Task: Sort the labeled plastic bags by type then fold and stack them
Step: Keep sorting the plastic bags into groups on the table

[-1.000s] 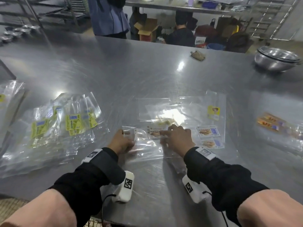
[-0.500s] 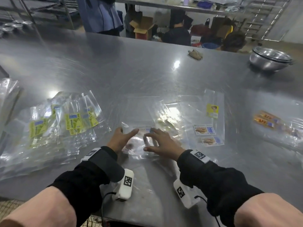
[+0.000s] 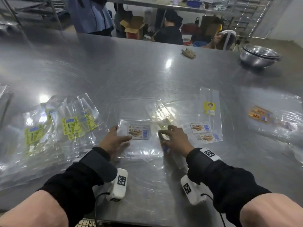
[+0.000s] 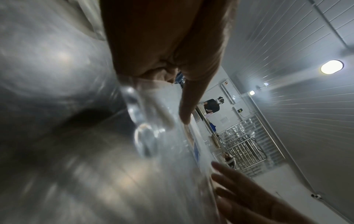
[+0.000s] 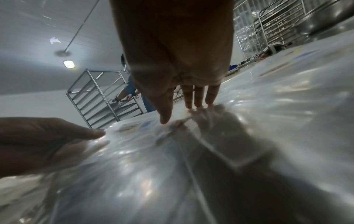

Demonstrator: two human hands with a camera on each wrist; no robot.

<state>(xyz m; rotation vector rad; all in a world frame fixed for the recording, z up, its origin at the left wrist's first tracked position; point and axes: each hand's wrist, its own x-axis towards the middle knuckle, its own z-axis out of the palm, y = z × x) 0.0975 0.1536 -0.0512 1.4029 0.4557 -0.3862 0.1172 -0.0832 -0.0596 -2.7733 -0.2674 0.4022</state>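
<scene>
The left hand (image 3: 114,141) lies with straight fingers on the clear plastic bag with a white and blue biscuit label (image 3: 139,132), thumb at the label's near edge and fingertips on the bag's left edge; the left wrist view shows its thumb (image 4: 188,106) stretched along the film. The right hand (image 3: 175,138) sits at 3 o'clock from that label, its fingers (image 5: 199,97) straight and pressing their tips onto the crinkled film in the right wrist view, gripping nothing that shows. This bag lies flat on the brushed steel table (image 3: 131,76), just in front of the person at 6 o'clock. Just beside the right hand at 3 o'clock lie two more clear bags with the same biscuit label (image 3: 199,127), overlapping, and beyond them at 1 o'clock a clear bag with a small yellow label (image 3: 209,108). At 9 o'clock spreads a loose pile of clear bags with yellow-green labels (image 3: 70,125). Far at 3 o'clock lie clear bags with orange labels (image 3: 259,114). At 1 o'clock, near the table's far edge, stand nested steel bowls (image 3: 259,54), and at 12 o'clock a small brown crumpled scrap (image 3: 188,53).
</scene>
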